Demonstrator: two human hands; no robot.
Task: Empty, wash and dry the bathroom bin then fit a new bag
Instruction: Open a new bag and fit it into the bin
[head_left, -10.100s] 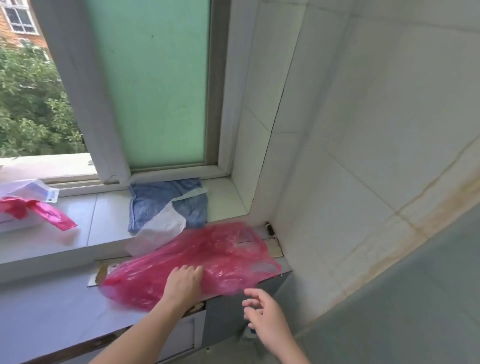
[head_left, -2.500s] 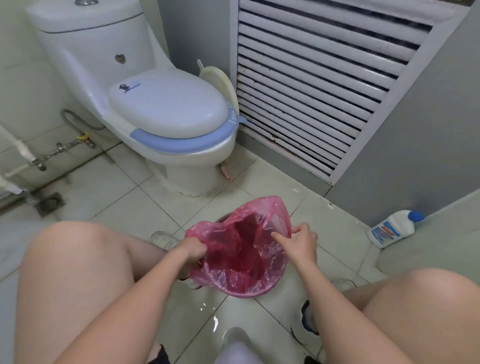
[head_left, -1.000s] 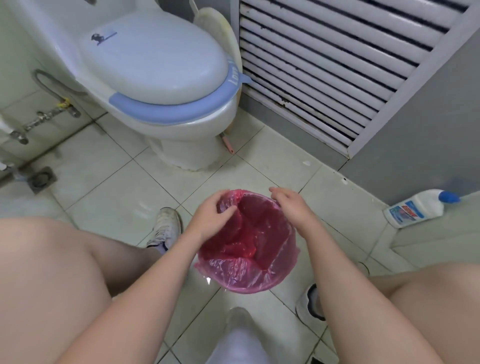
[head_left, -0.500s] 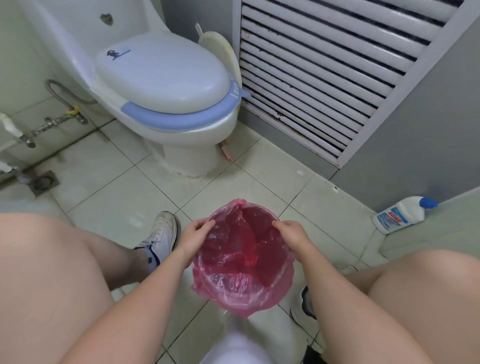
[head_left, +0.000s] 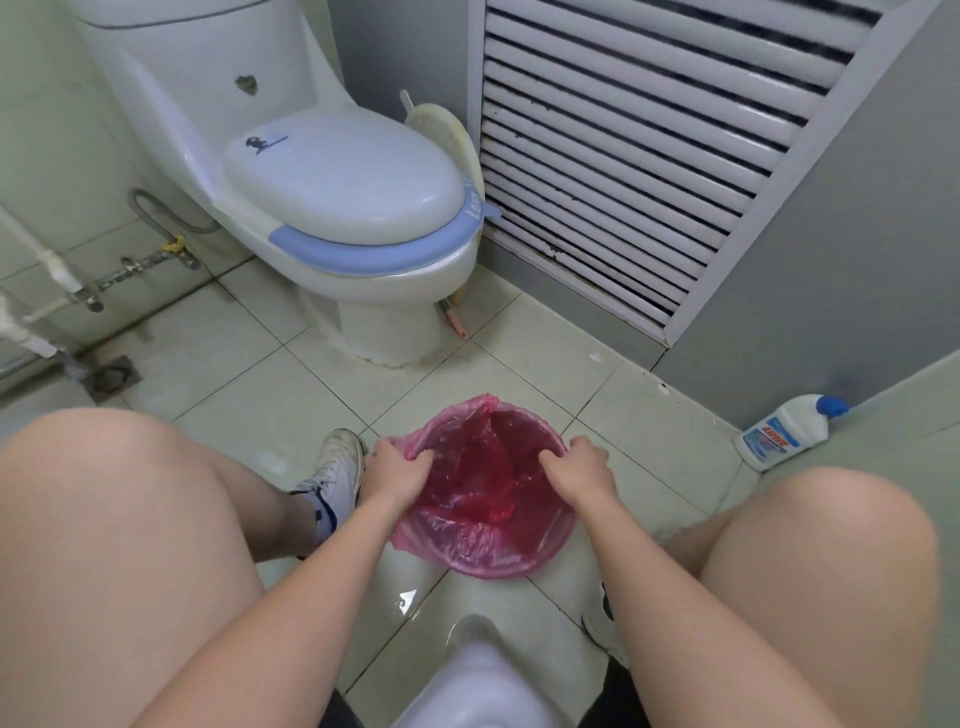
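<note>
Pink bag lines bin on floor tiles, in front of toilet. Left hand fingers curled, clamped on left bag edge. Right hand fingers curled, gripping right edge. Bottle well right of toilet.

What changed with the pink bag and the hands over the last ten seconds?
The pink bag went from the window ledge to the floor bin, its mouth now folded over the rim. The left hand and right hand moved to opposite sides, gripping it. Toilet and bottle unchanged.
</note>
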